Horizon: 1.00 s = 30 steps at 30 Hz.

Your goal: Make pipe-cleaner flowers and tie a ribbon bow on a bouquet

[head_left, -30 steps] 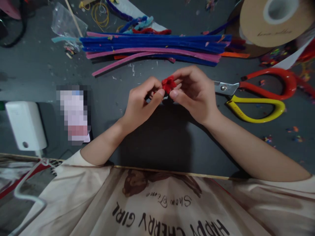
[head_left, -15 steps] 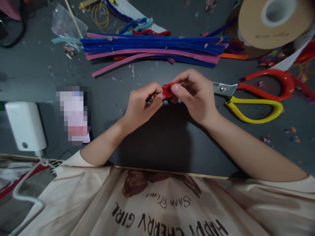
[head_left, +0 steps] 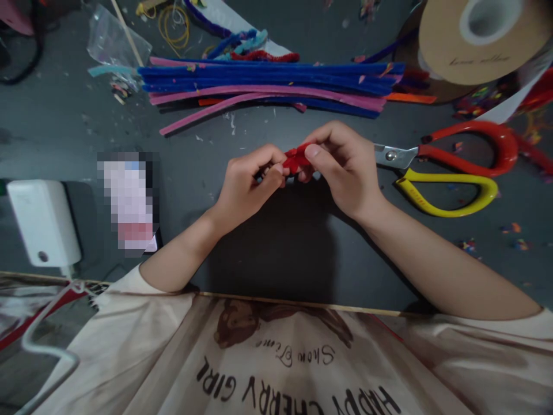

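Between both hands' fingers [head_left: 311, 152], red piece [head_left: 295, 160]

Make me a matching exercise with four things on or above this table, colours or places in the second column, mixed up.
Things:
1. small red piece
2. scissors
3. boxy device
4. spool

Colours or places:
A. white, with a cable at its near end
B. tan, with a white centre
C. between the left hand and right hand
D. one red handle, one yellow

Right pairs: 1-C, 2-D, 3-A, 4-B.
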{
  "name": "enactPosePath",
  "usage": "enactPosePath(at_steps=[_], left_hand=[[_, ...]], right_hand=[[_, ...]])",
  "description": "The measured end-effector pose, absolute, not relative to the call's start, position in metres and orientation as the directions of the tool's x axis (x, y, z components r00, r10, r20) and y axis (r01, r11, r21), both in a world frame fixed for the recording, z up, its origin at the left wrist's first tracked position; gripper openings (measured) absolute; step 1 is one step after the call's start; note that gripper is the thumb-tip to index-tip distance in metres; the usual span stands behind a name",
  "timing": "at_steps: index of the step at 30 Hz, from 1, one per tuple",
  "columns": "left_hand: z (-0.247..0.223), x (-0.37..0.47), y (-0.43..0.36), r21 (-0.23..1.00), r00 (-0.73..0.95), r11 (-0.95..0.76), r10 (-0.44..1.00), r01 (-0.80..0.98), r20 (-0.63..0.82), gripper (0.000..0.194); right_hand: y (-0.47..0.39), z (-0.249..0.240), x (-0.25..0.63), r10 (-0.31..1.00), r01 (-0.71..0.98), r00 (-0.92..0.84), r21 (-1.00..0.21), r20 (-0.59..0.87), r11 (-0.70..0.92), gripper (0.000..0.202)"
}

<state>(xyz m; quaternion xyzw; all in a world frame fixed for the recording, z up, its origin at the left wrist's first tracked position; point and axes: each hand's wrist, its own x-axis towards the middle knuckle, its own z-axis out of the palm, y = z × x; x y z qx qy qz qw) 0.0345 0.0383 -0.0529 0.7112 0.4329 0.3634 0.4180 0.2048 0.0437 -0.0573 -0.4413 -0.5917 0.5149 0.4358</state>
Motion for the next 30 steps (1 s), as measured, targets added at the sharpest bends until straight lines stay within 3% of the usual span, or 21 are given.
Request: enactPosePath(at_steps=[30], left_hand=[[-0.043,0.036,0.039,0.935,0.429,-0.269,0.891,0.23,0.151,0.023]], right_hand=[[0.045,-0.053,0.206,0.97,-0.022,-0.236,-0.998,0.056,0.052,0.033]])
